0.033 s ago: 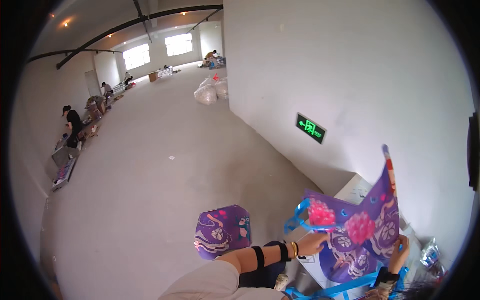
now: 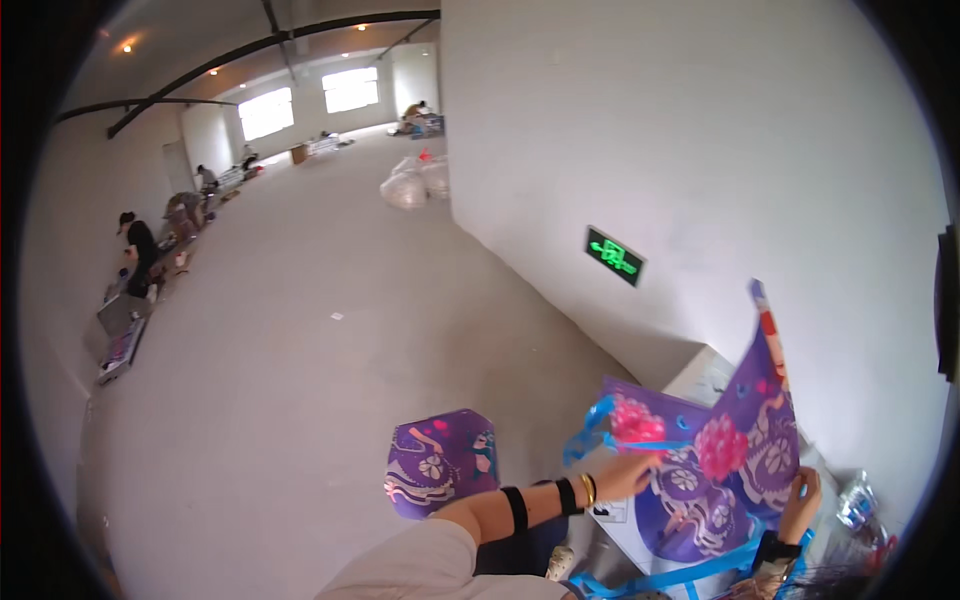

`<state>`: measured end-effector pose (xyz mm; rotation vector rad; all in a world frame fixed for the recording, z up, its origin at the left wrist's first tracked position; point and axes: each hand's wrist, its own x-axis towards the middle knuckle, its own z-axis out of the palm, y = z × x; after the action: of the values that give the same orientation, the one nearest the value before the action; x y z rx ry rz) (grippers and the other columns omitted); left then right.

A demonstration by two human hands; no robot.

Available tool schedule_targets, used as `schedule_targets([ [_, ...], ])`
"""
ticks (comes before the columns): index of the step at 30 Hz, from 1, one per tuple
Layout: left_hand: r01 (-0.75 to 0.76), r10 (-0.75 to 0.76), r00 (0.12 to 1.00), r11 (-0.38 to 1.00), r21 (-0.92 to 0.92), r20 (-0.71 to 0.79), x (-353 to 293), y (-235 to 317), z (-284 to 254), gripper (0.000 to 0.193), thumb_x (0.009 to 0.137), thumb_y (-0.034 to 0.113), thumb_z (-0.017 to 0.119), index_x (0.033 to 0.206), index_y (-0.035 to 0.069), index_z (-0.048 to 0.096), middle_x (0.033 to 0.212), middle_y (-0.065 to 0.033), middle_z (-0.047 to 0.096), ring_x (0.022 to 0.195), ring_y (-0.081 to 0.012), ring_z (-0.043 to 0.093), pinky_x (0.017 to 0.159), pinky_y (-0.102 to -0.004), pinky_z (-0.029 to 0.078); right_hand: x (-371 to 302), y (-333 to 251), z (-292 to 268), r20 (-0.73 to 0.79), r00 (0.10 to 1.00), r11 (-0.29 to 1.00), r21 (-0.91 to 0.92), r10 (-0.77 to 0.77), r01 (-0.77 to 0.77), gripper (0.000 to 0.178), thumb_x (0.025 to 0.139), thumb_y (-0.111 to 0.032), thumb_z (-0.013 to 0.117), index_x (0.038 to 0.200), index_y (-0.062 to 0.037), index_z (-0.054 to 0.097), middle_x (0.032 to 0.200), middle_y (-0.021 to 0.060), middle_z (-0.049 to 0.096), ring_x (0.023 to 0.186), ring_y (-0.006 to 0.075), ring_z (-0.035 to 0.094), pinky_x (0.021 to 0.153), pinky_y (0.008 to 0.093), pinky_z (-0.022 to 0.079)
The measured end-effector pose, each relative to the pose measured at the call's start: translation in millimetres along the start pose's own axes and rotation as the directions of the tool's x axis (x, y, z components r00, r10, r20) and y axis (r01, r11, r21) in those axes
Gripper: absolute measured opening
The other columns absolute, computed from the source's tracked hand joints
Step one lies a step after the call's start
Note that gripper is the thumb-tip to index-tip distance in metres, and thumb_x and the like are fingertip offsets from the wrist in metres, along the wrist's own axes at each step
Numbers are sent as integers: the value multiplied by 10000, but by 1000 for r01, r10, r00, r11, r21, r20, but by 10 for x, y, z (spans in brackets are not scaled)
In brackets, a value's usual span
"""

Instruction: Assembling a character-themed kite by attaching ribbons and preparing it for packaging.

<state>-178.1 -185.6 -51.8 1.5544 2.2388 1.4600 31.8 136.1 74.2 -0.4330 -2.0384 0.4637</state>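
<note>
A purple printed sheet (image 2: 765, 465) with pink pompom-like flowers stands spread at the lower right, its pointed corner raised against the wall. My right hand (image 2: 800, 500) is closed on its right edge. At its left side my left hand (image 2: 628, 476) has fingertips pinched at a blue ribbon (image 2: 590, 432), in front of the sheet. Another blue ribbon (image 2: 680, 577) runs along the sheet's bottom. Below lies a white box-like surface (image 2: 612, 512), mostly covered. To the left of my left forearm is a purple printed piece (image 2: 440, 463) with cut corners and the same kind of pattern.
A white wall with a lit green exit sign (image 2: 614, 256) rises beyond the sheet. A pale carton (image 2: 700, 372) stands against it. Clear plastic packaging (image 2: 856, 500) lies at far right. Filled plastic bags (image 2: 405, 188) sit farther off; several people work along the left wall.
My left hand has moved slightly up along the ribbon. The whole view has shifted a little; my right hand keeps its hold on the sheet.
</note>
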Motion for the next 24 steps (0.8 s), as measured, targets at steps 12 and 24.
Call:
schedule_targets([
  [12, -483, 659, 723, 698, 529, -210, 1081, 1856, -1334, 371, 835, 219, 732, 1177, 104, 643, 1306, -78, 576, 1183, -299, 524, 1022, -452, 379, 155, -1152, -1288, 60, 973, 882, -414, -221, 225, 71, 873, -95, 616, 844, -88, 680, 825, 62, 662, 840, 289, 614, 835, 401, 423],
  [24, -242, 268, 937, 960, -139, 224, 1084, 1902, -937, 160, 857, 147, 752, 849, -8, 715, 733, -127, 718, 641, -180, 690, 620, -293, 527, -257, -1012, -1891, 94, 983, 866, -466, -158, 184, 98, 892, -141, 621, 850, -121, 708, 826, 30, 683, 848, 250, 634, 858, 379, 413],
])
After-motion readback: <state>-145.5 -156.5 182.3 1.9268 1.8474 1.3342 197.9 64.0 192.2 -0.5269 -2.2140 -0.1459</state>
